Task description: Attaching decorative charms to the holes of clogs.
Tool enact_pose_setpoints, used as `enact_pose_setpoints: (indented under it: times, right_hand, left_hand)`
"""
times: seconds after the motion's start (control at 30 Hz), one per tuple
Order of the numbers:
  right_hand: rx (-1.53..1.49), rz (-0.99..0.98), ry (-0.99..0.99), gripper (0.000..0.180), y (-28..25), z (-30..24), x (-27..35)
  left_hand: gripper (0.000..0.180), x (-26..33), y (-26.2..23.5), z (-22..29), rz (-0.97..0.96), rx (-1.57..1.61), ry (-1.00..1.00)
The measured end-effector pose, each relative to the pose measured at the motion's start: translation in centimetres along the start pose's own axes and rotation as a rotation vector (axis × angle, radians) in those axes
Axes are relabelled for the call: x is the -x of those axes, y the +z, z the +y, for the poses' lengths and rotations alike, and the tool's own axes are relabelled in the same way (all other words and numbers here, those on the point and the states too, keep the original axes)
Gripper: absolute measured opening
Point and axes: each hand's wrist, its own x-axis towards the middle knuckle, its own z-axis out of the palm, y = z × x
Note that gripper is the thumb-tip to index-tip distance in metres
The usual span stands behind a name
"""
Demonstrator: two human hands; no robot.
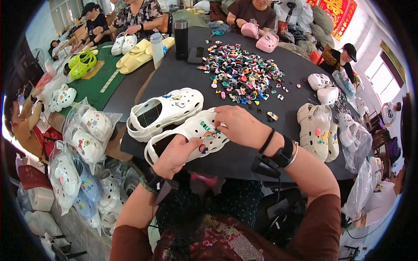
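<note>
The white clog (213, 143) was at the near left part of the dark bench (285, 117), heel toward the wearer's left, toe toward the right. The left hand (174, 156) was gripping it at the foot opening, thumb over the rim and the other fingers largely hidden inside; this hold probably steadied the shoe and left the holed upper exposed. The right hand (241, 124) lay over the toe end, fingers bent down close to the rainbow charm (209, 135); whether they pinched anything could not be told. A round charm (202, 148) sat just beside the left thumb.

The second white clog (187, 102) stood directly alongside, toe the same way, apparently kept there as the pair's other half. It limited room on the far left side. The heap of loose charms (248, 71) lay beyond the hands, presumably for easy reach, with the near side unobstructed apart from a few strays.

Farther back stood a black bottle (181, 41) with a phone (196, 55) beside it. Beige clogs (313, 135) rested at the right, past the forearm. Bagged white clogs (93, 126) crowded the left side. Across the bench, a co-worker handled pink clogs (266, 42).
</note>
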Motion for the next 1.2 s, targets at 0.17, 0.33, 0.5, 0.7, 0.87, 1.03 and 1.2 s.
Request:
enact_pose_setpoints:
  times: [0.17, 0.33, 0.5, 0.7, 0.87, 1.03, 1.2]
  right_hand:
    - [-0.024, -0.011, 0.041, 0.016, 0.3, 0.2, -0.1]
    - [0.191, 0.123, 0.091, 0.018, -0.1, -1.8, 2.0]
    - [-0.024, 0.049, 0.298, 0.015, 0.6, -2.3, 2.2]
    - [-0.041, 0.112, 0.238, 0.01, 0.8, -2.6, 1.3]
    - [-0.079, 0.035, 0.25, 0.012, 0.2, -2.1, 0.9]
    - [0.006, 0.086, 0.178, 0.011, 1.1, -1.7, 1.1]
    - [-0.138, 0.079, 0.199, 0.01, 0.3, -1.8, 1.0]
  left_hand:
    - [0.044, -0.1, -0.3, 0.1, -0.013, 0.03, -0.041]
    - [0.043, 0.1, -0.3, 0.2, -0.024, 0.025, -0.036]
    - [0.044, -0.1, -0.7, -0.1, -0.056, 0.009, -0.011]
    - [0.044, 0.1, -0.1, 0.3, -0.047, 0.003, -0.024]
    - [0.044, 0.3, 0.0, 0.3, -0.043, 0.01, -0.025]
    - [0.043, 0.2, 0.0, 0.3, -0.059, -0.002, -0.027]
    - [0.043, 0.6, 0.2, 0.4, -0.028, -0.016, 0.002]
